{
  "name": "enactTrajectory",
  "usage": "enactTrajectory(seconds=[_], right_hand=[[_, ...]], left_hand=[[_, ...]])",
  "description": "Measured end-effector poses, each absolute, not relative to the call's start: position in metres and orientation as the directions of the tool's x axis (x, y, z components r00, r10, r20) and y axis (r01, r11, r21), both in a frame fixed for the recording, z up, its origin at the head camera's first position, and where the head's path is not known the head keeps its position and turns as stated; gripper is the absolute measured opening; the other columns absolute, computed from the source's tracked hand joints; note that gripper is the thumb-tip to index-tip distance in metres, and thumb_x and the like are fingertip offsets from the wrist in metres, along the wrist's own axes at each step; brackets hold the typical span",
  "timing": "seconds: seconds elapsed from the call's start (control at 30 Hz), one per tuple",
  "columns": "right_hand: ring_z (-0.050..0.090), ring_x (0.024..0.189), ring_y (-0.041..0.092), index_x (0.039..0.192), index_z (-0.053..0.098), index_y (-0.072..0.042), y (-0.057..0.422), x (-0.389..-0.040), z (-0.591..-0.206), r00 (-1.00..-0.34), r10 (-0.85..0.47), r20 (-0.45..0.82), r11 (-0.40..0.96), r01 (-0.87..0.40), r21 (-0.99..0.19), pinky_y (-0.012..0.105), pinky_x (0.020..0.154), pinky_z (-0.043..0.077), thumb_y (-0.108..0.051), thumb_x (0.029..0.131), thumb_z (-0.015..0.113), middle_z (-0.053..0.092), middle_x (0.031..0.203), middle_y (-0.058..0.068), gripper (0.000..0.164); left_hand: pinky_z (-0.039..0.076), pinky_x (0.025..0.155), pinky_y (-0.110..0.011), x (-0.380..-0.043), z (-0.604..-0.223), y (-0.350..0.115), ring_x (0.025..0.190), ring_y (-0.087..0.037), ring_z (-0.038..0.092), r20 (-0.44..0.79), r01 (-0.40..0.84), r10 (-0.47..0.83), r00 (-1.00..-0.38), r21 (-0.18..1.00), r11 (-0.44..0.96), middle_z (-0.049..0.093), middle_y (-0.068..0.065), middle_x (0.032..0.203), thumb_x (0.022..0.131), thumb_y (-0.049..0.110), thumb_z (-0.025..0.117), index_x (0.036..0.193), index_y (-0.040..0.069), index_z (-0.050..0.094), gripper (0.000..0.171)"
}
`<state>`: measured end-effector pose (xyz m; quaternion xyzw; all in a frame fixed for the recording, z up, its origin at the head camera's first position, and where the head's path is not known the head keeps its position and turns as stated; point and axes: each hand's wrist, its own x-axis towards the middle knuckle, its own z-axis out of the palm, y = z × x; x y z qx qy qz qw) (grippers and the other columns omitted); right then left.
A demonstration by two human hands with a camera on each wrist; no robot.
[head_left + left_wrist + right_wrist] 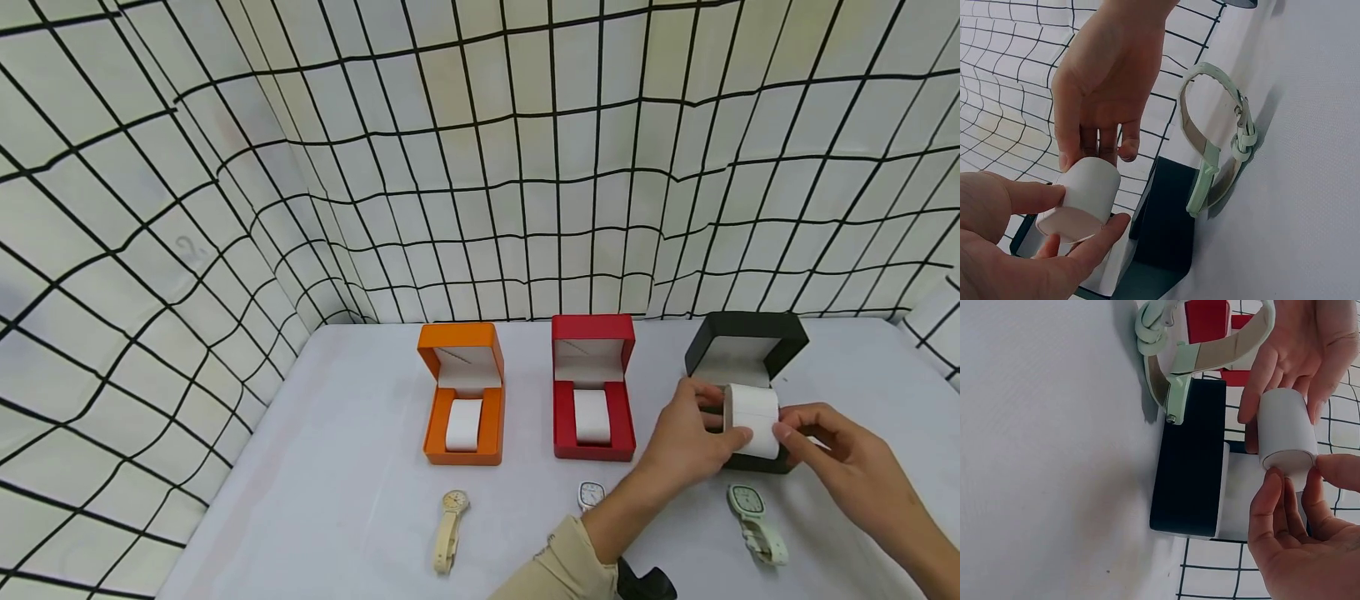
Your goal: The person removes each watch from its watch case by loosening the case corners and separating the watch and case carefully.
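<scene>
A white watch pillow (752, 419) is held over an open dark green watch box (787, 337). My left hand (686, 437) pinches the pillow's left end, thumb in front and fingers behind. At the other end, the fingertips of my right hand (847, 458) grip its rim. In the right wrist view the pillow (1286, 428) appears as a plain cylinder between both hands. Closest to the box on the table is a mint green watch (757, 525), its strap buckled into a loop in the left wrist view.
An orange watch box (427, 425) and a red one (562, 433) stand open to the left, each with a white pillow inside. A cream watch (450, 529) lies before the orange box. Another watch (591, 495) is partly hidden by my left forearm. Black-wire grid walls (480, 183) surround the table.
</scene>
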<state>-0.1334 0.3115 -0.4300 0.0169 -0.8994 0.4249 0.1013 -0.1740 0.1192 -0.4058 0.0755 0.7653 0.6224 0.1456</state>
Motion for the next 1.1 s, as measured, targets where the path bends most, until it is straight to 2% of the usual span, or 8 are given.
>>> enactTrajectory(seconds=[0.27, 0.33, 0.4, 0.5, 0.57, 0.7, 0.8, 1.1], right_hand=[[0.047, 0.101, -0.022, 0.134, 0.054, 0.0, 0.309, -0.132, -0.436, -0.968, 0.026, 0.248, 0.648, -0.172, -0.742, -0.001, 0.075, 0.045, -0.01, 0.096, 0.074, 0.049, 0.114, -0.037, 0.044], [0.045, 0.101, -0.022, 0.141, 0.052, -0.001, 0.308, -0.132, -0.437, -0.97, 0.03, 0.243, 0.665, -0.162, -0.729, -0.001, 0.075, 0.044, -0.012, 0.096, 0.076, 0.053, 0.121, -0.027, 0.052], [0.045, 0.102, -0.022, 0.146, 0.051, -0.002, 0.309, -0.132, -0.437, -0.969, 0.032, 0.245, 0.676, -0.16, -0.72, -0.002, 0.075, 0.044, -0.014, 0.096, 0.076, 0.052, 0.124, -0.026, 0.058], [0.044, 0.101, -0.023, 0.149, 0.051, -0.003, 0.308, -0.133, -0.436, -0.967, 0.036, 0.251, 0.689, -0.158, -0.707, -0.003, 0.074, 0.044, -0.015, 0.095, 0.076, 0.05, 0.124, -0.026, 0.061], [0.043, 0.102, -0.024, 0.149, 0.051, -0.004, 0.309, -0.133, -0.437, -0.962, 0.036, 0.27, 0.695, -0.17, -0.698, -0.003, 0.075, 0.044, -0.015, 0.095, 0.076, 0.044, 0.12, -0.035, 0.061], [0.042, 0.104, -0.027, 0.152, 0.051, -0.007, 0.311, -0.134, -0.439, -0.96, 0.041, 0.275, 0.706, -0.167, -0.688, -0.005, 0.075, 0.043, -0.019, 0.096, 0.076, 0.041, 0.124, -0.035, 0.062], [0.042, 0.105, -0.027, 0.153, 0.05, -0.009, 0.313, -0.134, -0.441, -0.957, 0.042, 0.286, 0.698, -0.177, -0.694, -0.005, 0.076, 0.043, -0.017, 0.096, 0.076, 0.041, 0.125, -0.037, 0.063], [0.044, 0.105, -0.027, 0.153, 0.051, -0.008, 0.314, -0.136, -0.444, -0.946, 0.031, 0.323, 0.681, -0.216, -0.699, -0.005, 0.078, 0.045, -0.01, 0.096, 0.074, 0.044, 0.124, -0.039, 0.061]], left_hand=[[0.054, 0.073, -0.011, -0.17, -0.407, 0.123, 0.099, 0.006, 0.065, -0.102, -0.02, 0.285, -0.953, 0.96, 0.278, 0.065, 0.011, 0.122, 0.093, 0.014, 0.079, 0.125, 0.021, 0.056, 0.04], [0.054, 0.073, -0.011, -0.169, -0.408, 0.124, 0.101, 0.006, 0.066, -0.087, -0.004, 0.277, -0.957, 0.957, 0.289, 0.066, 0.011, 0.124, 0.092, 0.013, 0.079, 0.127, 0.021, 0.056, 0.043], [0.054, 0.073, -0.011, -0.168, -0.408, 0.126, 0.101, 0.006, 0.066, -0.081, 0.005, 0.268, -0.96, 0.952, 0.307, 0.067, 0.01, 0.124, 0.092, 0.013, 0.08, 0.13, 0.021, 0.057, 0.046], [0.055, 0.073, -0.011, -0.166, -0.409, 0.128, 0.103, 0.005, 0.065, -0.079, 0.012, 0.266, -0.961, 0.946, 0.325, 0.067, 0.009, 0.124, 0.092, 0.012, 0.079, 0.135, 0.021, 0.057, 0.049], [0.055, 0.072, -0.011, -0.165, -0.409, 0.128, 0.104, 0.004, 0.064, -0.079, 0.016, 0.273, -0.959, 0.944, 0.329, 0.066, 0.008, 0.124, 0.093, 0.012, 0.078, 0.138, 0.021, 0.056, 0.05], [0.056, 0.075, -0.011, -0.164, -0.408, 0.128, 0.094, 0.005, 0.063, -0.07, 0.027, 0.283, -0.957, 0.946, 0.324, 0.067, 0.006, 0.127, 0.094, 0.01, 0.076, 0.14, 0.019, 0.057, 0.05], [0.055, 0.076, -0.01, -0.164, -0.408, 0.128, 0.086, 0.007, 0.06, -0.046, 0.052, 0.274, -0.961, 0.939, 0.341, 0.067, 0.006, 0.126, 0.094, 0.008, 0.076, 0.14, 0.018, 0.06, 0.05], [0.052, 0.074, -0.006, -0.164, -0.41, 0.131, 0.088, 0.007, 0.056, 0.036, 0.147, 0.257, -0.966, 0.892, 0.427, 0.065, 0.006, 0.124, 0.092, 0.009, 0.079, 0.137, 0.015, 0.066, 0.048]])
